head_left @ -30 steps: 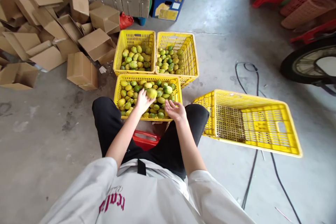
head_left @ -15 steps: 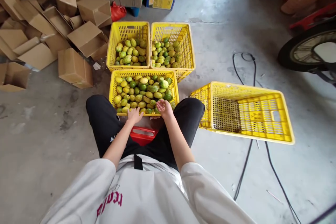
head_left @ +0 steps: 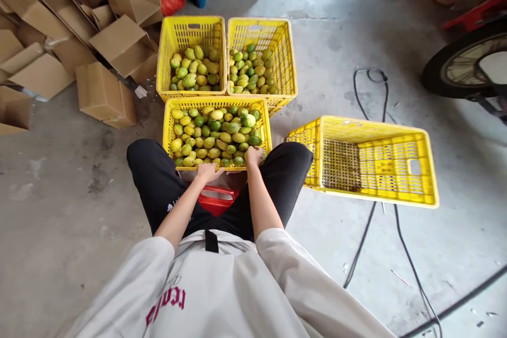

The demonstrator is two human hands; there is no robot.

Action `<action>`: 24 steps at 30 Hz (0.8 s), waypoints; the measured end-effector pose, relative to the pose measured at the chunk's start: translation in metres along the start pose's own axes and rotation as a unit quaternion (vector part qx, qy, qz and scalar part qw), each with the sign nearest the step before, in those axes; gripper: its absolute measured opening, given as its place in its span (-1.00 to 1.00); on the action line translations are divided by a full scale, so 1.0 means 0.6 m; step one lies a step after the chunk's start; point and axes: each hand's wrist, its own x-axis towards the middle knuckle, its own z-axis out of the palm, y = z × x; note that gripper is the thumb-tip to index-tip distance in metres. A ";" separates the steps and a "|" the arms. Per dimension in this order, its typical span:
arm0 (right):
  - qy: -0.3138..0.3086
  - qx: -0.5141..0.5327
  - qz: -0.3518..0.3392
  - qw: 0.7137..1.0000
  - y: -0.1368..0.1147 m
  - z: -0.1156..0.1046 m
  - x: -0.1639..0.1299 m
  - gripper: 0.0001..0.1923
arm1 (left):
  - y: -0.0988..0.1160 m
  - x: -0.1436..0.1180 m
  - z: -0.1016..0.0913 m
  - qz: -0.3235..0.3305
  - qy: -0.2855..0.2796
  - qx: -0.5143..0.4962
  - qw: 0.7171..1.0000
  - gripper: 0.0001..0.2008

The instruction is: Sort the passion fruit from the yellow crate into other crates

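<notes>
Between my knees stands a yellow plastic crate (head_left: pixel 217 168) of oval green-and-yellow fruit (head_left: pixel 225 137). My left hand (head_left: pixel 208 172) is closed over the middle of its near rim, thumb pointing right. Inside the crate's near right corner, my right hand (head_left: pixel 254 155) is curled downward among the fruit with its fingers closed. Whatever lies under those fingers is hidden by the hand. Behind this crate, two more yellow crates, one on the left (head_left: pixel 193 26) and one on the right (head_left: pixel 282 58), are partly filled with similar fruit.
To my right a yellow crate (head_left: pixel 376 169) with a dirty mesh base lies beside my knee. Black cable (head_left: pixel 364 243) runs across the floor there. Cardboard boxes (head_left: pixel 106 95) are heaped at the left. A wheel (head_left: pixel 447 63) stands far right. Something red (head_left: pixel 217 198) sits between my legs.
My right hand has turned from palm-up to curled down and moved slightly right into the crate's corner. My left hand has shifted a little right along the rim. The view has tilted down.
</notes>
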 end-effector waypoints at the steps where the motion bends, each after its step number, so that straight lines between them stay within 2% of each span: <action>1: 0.025 -0.020 0.010 0.999 0.000 0.001 0.000 -0.65 | 0.000 0.001 -0.001 0.003 -0.005 0.005 1.000 -0.59; 5: 0.067 -0.039 0.012 0.997 0.000 0.002 0.004 -0.50 | -0.005 0.013 -0.009 0.013 -0.028 0.011 0.999 -0.58; 10: 0.058 -0.046 0.023 0.997 0.010 0.015 0.018 -0.45 | -0.013 0.037 -0.021 0.027 -0.086 0.043 0.995 -0.66; 14: 0.057 -0.048 0.032 0.997 0.014 0.025 0.028 -0.37 | -0.015 0.045 -0.019 0.034 -0.106 0.070 0.991 -0.70; 20: 0.043 -0.084 0.069 0.993 0.001 0.010 0.051 -0.61 | -0.017 0.044 -0.011 0.048 -0.111 0.079 0.990 -0.71; 24: 0.030 -0.073 0.081 0.994 -0.005 0.004 0.045 -0.67 | -0.018 0.043 -0.008 0.053 -0.108 0.068 0.990 -0.72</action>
